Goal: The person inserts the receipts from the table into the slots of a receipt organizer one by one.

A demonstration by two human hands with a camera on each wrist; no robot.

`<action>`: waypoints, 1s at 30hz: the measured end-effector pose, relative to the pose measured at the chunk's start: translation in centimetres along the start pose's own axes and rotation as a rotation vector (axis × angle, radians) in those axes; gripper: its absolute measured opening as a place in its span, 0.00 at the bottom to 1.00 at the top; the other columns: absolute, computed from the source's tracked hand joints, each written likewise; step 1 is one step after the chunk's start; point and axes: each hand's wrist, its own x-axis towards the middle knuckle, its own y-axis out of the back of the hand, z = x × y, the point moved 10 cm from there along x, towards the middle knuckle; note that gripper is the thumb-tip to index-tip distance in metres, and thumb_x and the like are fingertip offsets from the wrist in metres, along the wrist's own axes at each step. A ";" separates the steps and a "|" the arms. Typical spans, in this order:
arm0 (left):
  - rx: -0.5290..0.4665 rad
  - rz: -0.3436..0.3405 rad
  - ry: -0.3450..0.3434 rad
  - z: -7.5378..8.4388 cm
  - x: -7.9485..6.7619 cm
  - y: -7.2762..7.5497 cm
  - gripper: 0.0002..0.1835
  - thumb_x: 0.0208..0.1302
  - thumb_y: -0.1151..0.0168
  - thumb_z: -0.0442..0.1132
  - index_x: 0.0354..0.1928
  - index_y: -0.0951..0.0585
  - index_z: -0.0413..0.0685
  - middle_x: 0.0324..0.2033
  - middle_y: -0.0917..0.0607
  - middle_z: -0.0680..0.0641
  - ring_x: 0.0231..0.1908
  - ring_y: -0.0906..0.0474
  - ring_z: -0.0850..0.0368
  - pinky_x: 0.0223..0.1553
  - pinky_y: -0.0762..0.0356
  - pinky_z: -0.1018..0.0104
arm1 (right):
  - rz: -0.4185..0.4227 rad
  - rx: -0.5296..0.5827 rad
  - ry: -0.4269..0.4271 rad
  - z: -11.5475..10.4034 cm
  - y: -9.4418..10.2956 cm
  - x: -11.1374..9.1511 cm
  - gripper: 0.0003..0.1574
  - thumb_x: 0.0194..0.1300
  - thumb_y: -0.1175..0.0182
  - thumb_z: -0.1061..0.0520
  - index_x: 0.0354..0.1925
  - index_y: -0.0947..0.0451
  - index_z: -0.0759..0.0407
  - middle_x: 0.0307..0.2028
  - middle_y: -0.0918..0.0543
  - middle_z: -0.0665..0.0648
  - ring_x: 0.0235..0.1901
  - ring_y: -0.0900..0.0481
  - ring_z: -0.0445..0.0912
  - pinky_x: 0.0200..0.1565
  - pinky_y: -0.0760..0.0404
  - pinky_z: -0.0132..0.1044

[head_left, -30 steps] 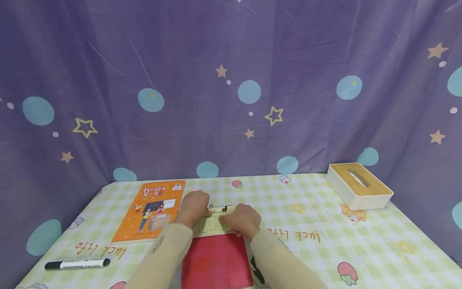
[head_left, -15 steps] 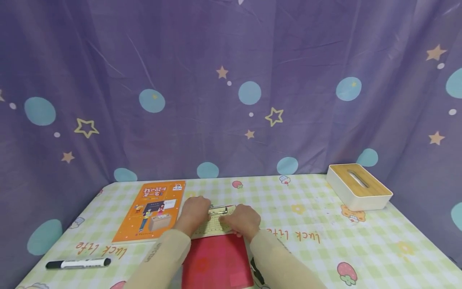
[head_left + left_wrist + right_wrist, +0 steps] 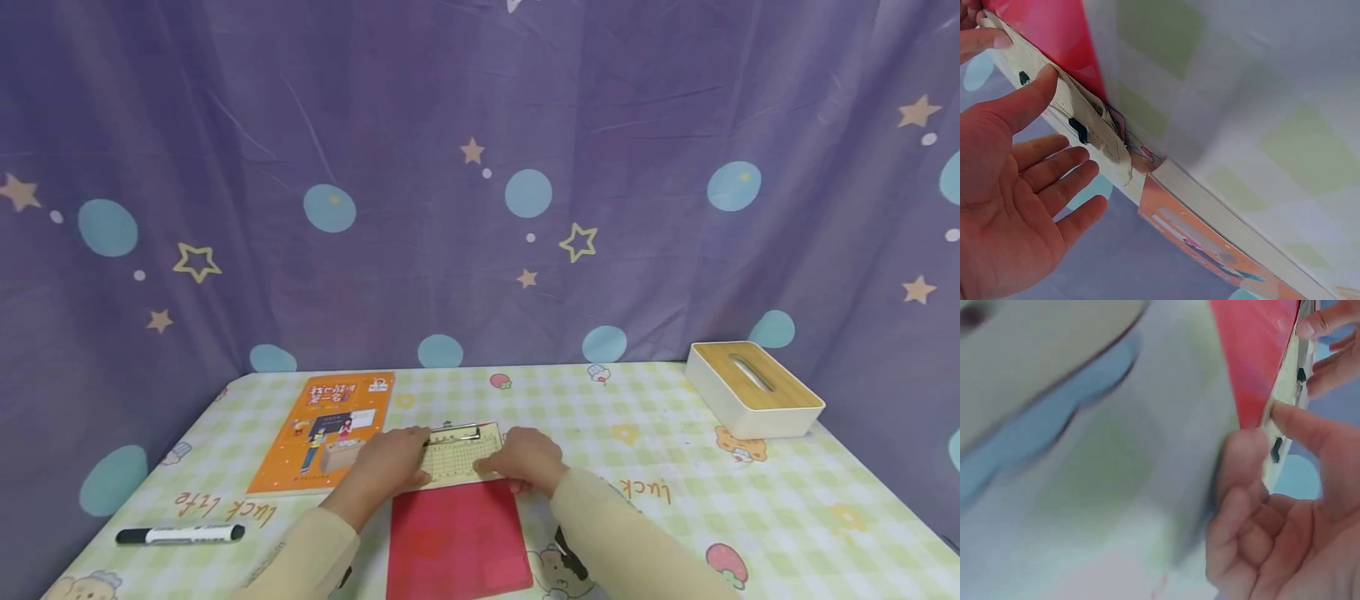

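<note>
A red clipboard (image 3: 461, 542) lies in front of the person, with a metal clip (image 3: 453, 433) at its far end. Yellowish papers (image 3: 453, 462) printed with a grid lie under that clip. My left hand (image 3: 386, 467) is at their left side; in the left wrist view its fingers are spread, and the thumb tip meets the papers' edge. At the right edge, my right hand (image 3: 525, 458) pinches the papers, thumb on top and the other fingers curled by the side. The right wrist view has those curled fingers (image 3: 1241, 487) close beside the red corner.
An orange book (image 3: 322, 433) lies to the left, close by the left hand. Nearer on that side is a black-and-white marker (image 3: 180, 534). A white tissue box (image 3: 753, 387) with a wooden lid stands at the back right of the checked tablecloth (image 3: 637, 400).
My left hand has come away from the clip, nearer and slightly left, so more of the clip and papers shows. My right hand stays at the right edge, shifted slightly right.
</note>
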 end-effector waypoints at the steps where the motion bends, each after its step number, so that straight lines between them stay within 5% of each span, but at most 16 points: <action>1: 0.003 0.004 -0.003 0.0 -0.3 0.0 0.33 0.54 0.20 0.43 0.58 0.22 0.34 0.49 0.15 0.38 0.49 0.18 0.40 0.53 0.23 0.44 | 0.003 -0.048 0.001 0.1 0.3 -0.1 0.26 0.53 0.24 0.42 0.28 0.25 0.59 0.11 0.27 0.53 0.09 0.27 0.43 0.21 0.29 0.35; 5: -0.016 0.000 0.000 -0.2 -1.4 0.1 0.34 0.54 0.20 0.43 0.59 0.22 0.34 0.52 0.16 0.36 0.52 0.19 0.39 0.56 0.24 0.44 | 0.051 -0.251 0.092 -0.6 1.9 -0.6 0.24 0.54 0.24 0.43 0.29 0.23 0.58 0.17 0.26 0.52 0.15 0.27 0.44 0.26 0.31 0.38; 10: -0.136 -0.073 0.027 -0.6 -2.8 -0.2 0.35 0.57 0.23 0.44 0.62 0.23 0.33 0.57 0.19 0.34 0.60 0.24 0.37 0.62 0.30 0.43 | 0.100 -0.238 0.388 -3.1 3.0 -1.4 0.14 0.60 0.27 0.54 0.28 0.22 0.59 0.23 0.24 0.53 0.24 0.29 0.45 0.30 0.28 0.40; 12: -0.157 -0.106 0.042 -0.8 -3.1 -0.5 0.37 0.59 0.24 0.46 0.64 0.25 0.32 0.60 0.21 0.33 0.63 0.27 0.36 0.64 0.32 0.42 | 0.083 -0.239 0.498 -4.1 2.7 -2.0 0.12 0.62 0.28 0.56 0.37 0.19 0.61 0.31 0.20 0.55 0.30 0.24 0.47 0.37 0.23 0.42; 14: -0.157 -0.120 0.047 -0.9 -3.3 -0.6 0.39 0.60 0.25 0.49 0.66 0.27 0.31 0.63 0.24 0.32 0.65 0.29 0.34 0.65 0.34 0.41 | 0.048 -0.283 0.570 -4.9 1.9 -2.5 0.20 0.64 0.28 0.53 0.50 0.19 0.63 0.43 0.17 0.58 0.41 0.20 0.50 0.47 0.20 0.44; 19: -0.162 -0.138 0.045 -0.8 -3.6 -1.3 0.45 0.59 0.27 0.54 0.68 0.30 0.29 0.67 0.30 0.29 0.67 0.33 0.31 0.65 0.35 0.41 | -0.105 -0.361 0.580 -5.8 -1.1 -3.0 0.45 0.67 0.33 0.40 0.73 0.34 0.58 0.71 0.31 0.57 0.70 0.33 0.54 0.67 0.32 0.49; 30: -0.132 -0.173 0.060 0.1 -3.5 -1.8 0.46 0.59 0.26 0.52 0.67 0.32 0.24 0.67 0.31 0.26 0.67 0.34 0.29 0.66 0.36 0.39 | -0.155 -0.470 0.501 -5.0 -3.6 -3.0 0.52 0.67 0.39 0.30 0.78 0.41 0.52 0.78 0.42 0.49 0.76 0.43 0.47 0.70 0.39 0.55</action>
